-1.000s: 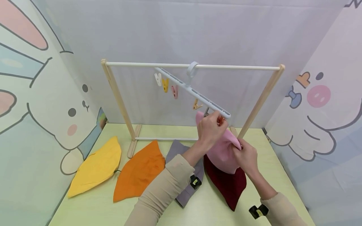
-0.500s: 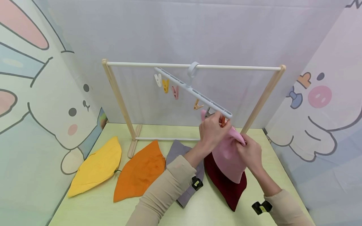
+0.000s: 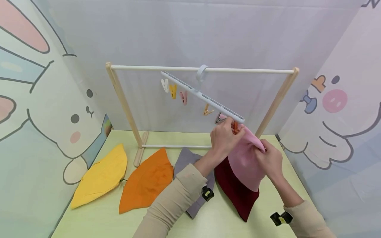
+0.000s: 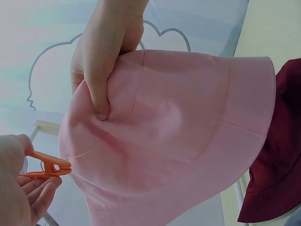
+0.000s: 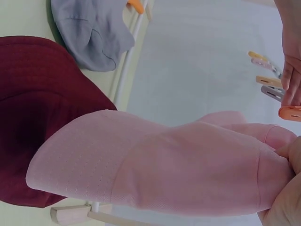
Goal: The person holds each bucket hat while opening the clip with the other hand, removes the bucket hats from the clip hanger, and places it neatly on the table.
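Observation:
My left hand (image 3: 224, 138) pinches an orange clothespin (image 4: 49, 166) by its handles, under the near end of a pale blue hanger (image 3: 221, 107). My right hand (image 3: 269, 160) grips the crown of a pink bucket hat (image 3: 245, 163), thumb on the outside as the left wrist view shows. The hat hangs brim-down, above a dark red hat (image 3: 239, 196) on the table. In the left wrist view the clothespin's tips are right at the crown's edge, beside the fabric. A grey clothespin (image 3: 219, 119) hangs just past my left fingers.
The hanger hooks over the white rail (image 3: 253, 70) of a wooden-legged rack. White (image 3: 165, 85), yellow (image 3: 173, 91), pink (image 3: 183, 98) and tan (image 3: 207, 110) clothespins hang along it. Yellow (image 3: 101, 177), orange (image 3: 148, 181) and grey (image 3: 186, 158) hats lie on the table.
My right hand has moved to the right, drawing the pink hat along with it. My left hand has shifted slightly right with the clothespin, and the hanger's near end has swung a little.

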`<state>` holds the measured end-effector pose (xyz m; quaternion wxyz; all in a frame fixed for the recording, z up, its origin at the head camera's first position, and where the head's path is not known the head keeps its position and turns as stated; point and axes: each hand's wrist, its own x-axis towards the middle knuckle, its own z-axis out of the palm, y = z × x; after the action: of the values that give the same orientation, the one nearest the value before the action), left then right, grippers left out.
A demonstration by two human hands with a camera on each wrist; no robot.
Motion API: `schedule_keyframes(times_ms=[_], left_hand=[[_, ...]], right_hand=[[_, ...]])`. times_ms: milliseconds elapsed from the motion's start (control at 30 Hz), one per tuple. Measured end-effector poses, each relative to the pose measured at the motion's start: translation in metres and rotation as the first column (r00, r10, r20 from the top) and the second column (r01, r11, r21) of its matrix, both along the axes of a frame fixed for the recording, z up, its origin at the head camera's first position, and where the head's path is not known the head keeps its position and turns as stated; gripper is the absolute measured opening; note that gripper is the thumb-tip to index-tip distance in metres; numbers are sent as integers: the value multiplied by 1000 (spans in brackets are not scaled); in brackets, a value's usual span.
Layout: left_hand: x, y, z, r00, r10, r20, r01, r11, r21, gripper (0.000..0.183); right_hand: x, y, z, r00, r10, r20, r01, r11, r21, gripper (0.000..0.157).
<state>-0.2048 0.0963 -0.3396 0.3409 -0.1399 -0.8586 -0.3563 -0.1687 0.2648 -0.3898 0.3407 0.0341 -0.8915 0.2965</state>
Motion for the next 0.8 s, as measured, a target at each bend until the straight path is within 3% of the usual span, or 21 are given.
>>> schedule_keyframes(times_ms=[367, 800], left_hand=[[2, 3, 1, 1000, -1, 26, 1, 1000, 28, 24], [1, 5, 1, 999, -32, 45, 30, 999, 45, 24]], right_hand=[[8, 15, 8, 997, -28, 72, 27, 999, 22, 6], [14, 37, 9, 998, -39, 53, 35, 997, 70, 7]])
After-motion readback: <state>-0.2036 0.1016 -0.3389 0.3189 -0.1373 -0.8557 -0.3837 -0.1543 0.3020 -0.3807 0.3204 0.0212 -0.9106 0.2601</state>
